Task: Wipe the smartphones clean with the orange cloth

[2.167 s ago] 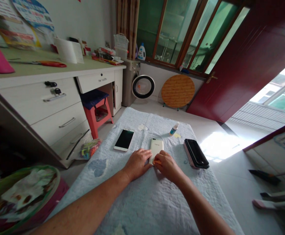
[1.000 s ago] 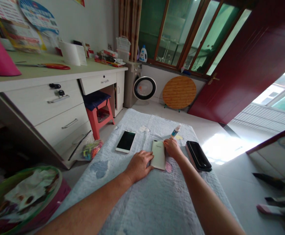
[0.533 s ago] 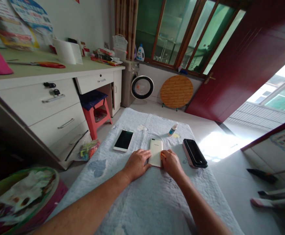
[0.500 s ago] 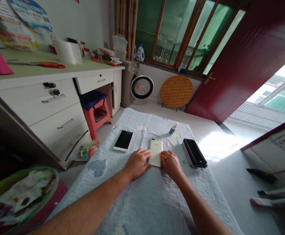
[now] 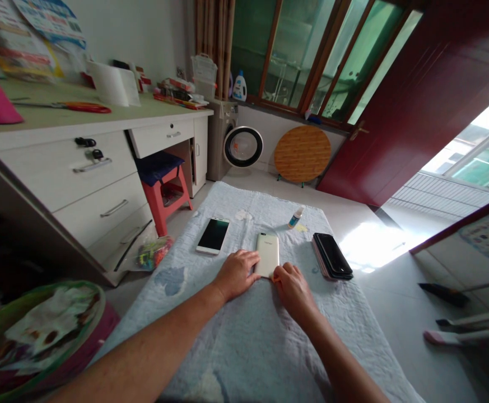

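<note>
A pale gold smartphone lies back up on the cloth-covered table, its camera at the far end. My left hand grips its left side, fingertips on the edge and thumb by the near left corner. Closed at the near right corner is my right hand, pinching a small orange item against the phone's edge; its kind is mostly hidden by the fingers. To the left rests a white smartphone with its dark screen up. A dark phone lies on the right, apparently stacked on another.
A small spray bottle stands farther back on the light blue cloth. Left of the table are a waste bin, a red stool and a desk. Brushes lie at the right.
My right hand has slid the orange item down along the phone's right edge to its near corner. My left hand keeps its place on the phone. The view has shifted slightly.
</note>
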`<state>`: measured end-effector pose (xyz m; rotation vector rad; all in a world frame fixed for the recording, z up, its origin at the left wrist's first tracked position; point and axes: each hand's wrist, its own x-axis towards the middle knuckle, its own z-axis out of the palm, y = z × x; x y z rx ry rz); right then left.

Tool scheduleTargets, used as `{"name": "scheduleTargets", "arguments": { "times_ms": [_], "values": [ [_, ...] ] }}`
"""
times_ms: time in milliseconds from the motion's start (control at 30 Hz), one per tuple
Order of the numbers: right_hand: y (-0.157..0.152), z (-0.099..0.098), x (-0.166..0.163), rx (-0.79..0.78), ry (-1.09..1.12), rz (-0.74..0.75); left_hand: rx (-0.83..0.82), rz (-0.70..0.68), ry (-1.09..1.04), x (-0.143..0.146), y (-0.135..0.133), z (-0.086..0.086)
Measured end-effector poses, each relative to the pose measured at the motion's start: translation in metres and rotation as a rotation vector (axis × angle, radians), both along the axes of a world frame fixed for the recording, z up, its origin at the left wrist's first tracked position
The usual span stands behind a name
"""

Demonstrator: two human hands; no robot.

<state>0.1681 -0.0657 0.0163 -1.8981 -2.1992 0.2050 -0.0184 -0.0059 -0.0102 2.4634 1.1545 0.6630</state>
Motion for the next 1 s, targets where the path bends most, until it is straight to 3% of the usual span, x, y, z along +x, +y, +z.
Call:
{"name": "scheduleTargets", "arguments": {
  "times_ms": [200, 500, 767, 1000],
  "values": [
    [0.007, 0.008, -0.013, -0.009, -0.13, 0.051, -0.005, 0.004, 0.001, 0.002, 0.003, 0.0],
    [0.021, 0.0, -0.048, 0.084, -0.128, 0.14, -0.054, 0.015, -0.087, 0.0, 0.002, 0.0],
    [0.016, 0.004, -0.016, 0.055, 0.018, 0.119, -0.01, 0.006, -0.038, 0.001, 0.001, 0.0],
    [0.052, -0.005, 0.006, 0.079, 0.028, 0.085, 0.018, -0.012, -0.041, -0.001, -0.002, 0.002]
  ]
}}
